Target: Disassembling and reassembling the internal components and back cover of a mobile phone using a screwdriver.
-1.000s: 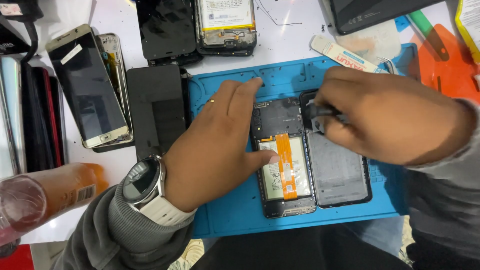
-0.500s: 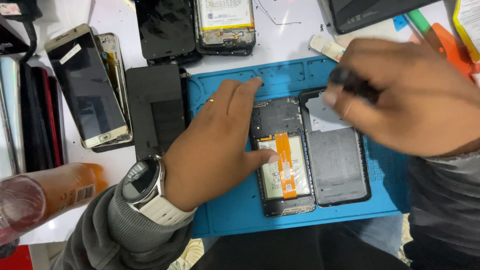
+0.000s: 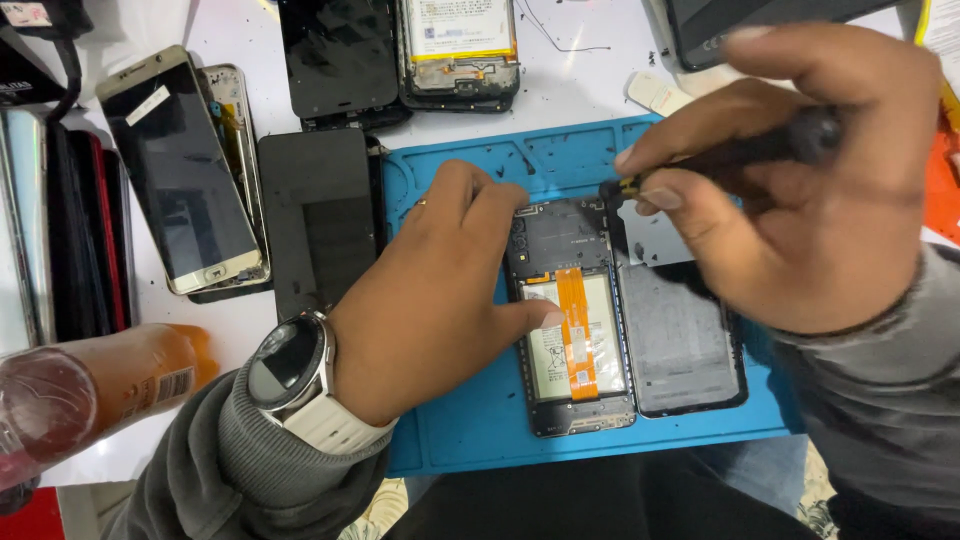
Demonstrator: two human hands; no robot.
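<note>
Opened phone [image 3: 572,318] on blue mat [image 3: 470,440]
Left hand [image 3: 430,300] presses it flat; right hand [image 3: 800,180] grips a screwdriver [image 3: 730,155] at two o'clock; bare mat at six.

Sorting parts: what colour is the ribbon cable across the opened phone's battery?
Orange ribbon cable, clearest in the head view.

Grey ribbed sleeves [image 3: 215,470], round dark wristwatch [image 3: 290,360] on white strap, thin finger ring [image 3: 421,202]

Two hands [image 3: 430,290], one screwdriver [image 3: 740,155], one blue mat [image 3: 480,440], one wristwatch [image 3: 290,365].
</note>
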